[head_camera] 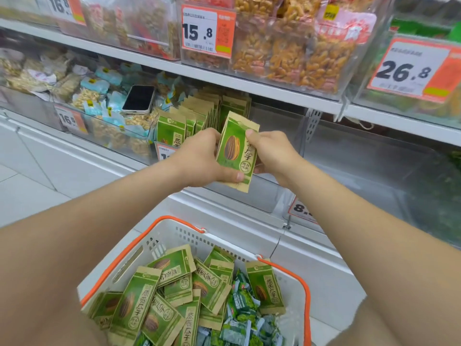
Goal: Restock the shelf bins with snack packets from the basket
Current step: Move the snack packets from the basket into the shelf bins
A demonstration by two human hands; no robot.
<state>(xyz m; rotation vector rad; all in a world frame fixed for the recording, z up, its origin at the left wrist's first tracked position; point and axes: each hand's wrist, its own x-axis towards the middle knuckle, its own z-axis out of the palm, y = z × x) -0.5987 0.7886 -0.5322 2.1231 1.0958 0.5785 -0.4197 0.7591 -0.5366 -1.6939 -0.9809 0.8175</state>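
Note:
Both hands hold a small stack of green sunflower-seed packets [237, 151] upright in front of the clear shelf bin [264, 193]. My left hand [202, 158] grips its left side and bottom corner, thumb on the front. My right hand [272, 153] pinches its right edge, thumb at the top. Behind it, a row of the same packets [199, 116] stands in the bin's left part. Below, the white basket with orange handles [174, 236] holds several more green seed packets [154, 295] and small green-white packets [239, 318].
A phone [139, 99] lies on packets in the bin to the left. Bins of orange-brown snacks [287, 51] with price tags 15.8 [199, 33] and 26.8 [409, 71] fill the upper shelf. A white freezer lid [74, 168] runs below the shelf.

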